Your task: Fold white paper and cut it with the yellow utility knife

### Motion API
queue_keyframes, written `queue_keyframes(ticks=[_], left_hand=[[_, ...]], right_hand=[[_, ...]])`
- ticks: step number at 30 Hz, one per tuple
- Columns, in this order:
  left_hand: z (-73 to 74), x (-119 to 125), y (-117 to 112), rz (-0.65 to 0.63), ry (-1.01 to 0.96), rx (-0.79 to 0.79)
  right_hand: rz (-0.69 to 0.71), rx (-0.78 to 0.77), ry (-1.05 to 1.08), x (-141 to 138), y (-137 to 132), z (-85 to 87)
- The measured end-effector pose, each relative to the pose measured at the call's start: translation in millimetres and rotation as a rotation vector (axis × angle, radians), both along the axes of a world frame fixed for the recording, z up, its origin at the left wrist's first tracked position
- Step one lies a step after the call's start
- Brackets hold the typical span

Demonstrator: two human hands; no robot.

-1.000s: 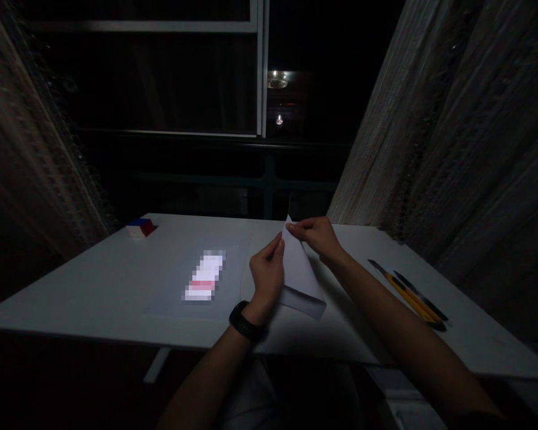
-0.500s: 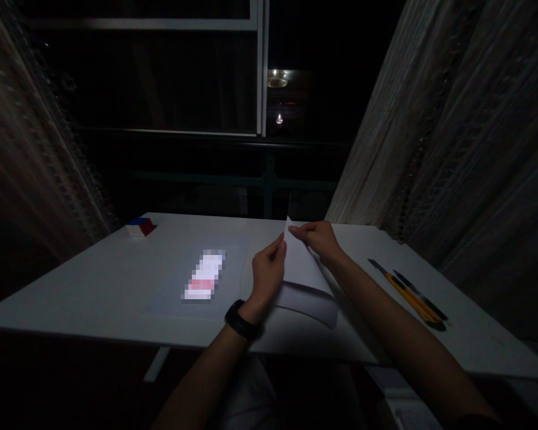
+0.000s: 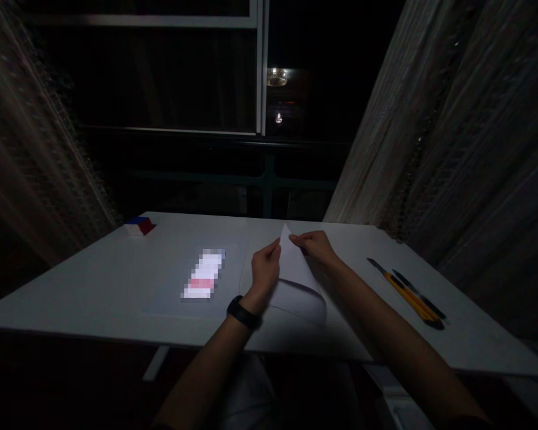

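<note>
A white sheet of paper (image 3: 296, 263) is bent over on itself above the table, its upper end narrowing to a point between my hands. My left hand (image 3: 265, 266), with a black band on the wrist, pinches the left edge of the sheet near the top. On the opposite edge, the thumb and fingers of my right hand (image 3: 314, 246) are closed on the paper. The lower part of the sheet curls toward me over the tabletop. Dim light hides the exact fold and some fingertips.
The white table (image 3: 85, 286) holds a lit, pixelated phone (image 3: 205, 275) on a pale sheet (image 3: 165, 301). A colored cube (image 3: 138, 226) sits at the far left. To the right lie a yellow utility knife (image 3: 412, 298) and a dark pen (image 3: 419, 292). Curtains (image 3: 376, 131) hang on both sides.
Both hands have come slightly lower, bringing the paper's tip down with them. The sheet's curled lower end has shifted a little to the left. Other objects stay in place.
</note>
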State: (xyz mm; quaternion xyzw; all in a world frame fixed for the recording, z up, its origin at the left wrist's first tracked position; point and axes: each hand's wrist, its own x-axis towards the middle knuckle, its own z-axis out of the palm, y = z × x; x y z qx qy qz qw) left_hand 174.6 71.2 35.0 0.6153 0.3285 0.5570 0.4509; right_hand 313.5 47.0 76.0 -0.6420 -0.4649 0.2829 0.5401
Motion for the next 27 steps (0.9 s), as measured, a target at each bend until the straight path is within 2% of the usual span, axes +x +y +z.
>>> queue_keyframes(ticks=[4,9,14,20,27], left_hand=[[-8.4,1.7,2.2,-0.015,-0.047,-0.023],[-15.0,2.6,2.8,-0.041,-0.041,-0.067],[-9.8,1.8,-2.0,-0.082,-0.102,-0.174],[-5.0,-1.2,-7.1,-0.208,-0.104,-0.318],[-14.3,-0.1,1.0,-0.146,-0.038,-0.272]], right_hand=[[0.014,-0.025,0.007,1.4,-1.1,-6.7],[-0.012,0.014,-0.016,3.8,-2.0,-17.5],[0.032,0.009,0.025,7.6,-3.7,-21.7],[0.096,0.001,0.066,12.5,-7.8,-24.8],[0.083,-0.037,0.215,9.3,-15.4,-29.6]])
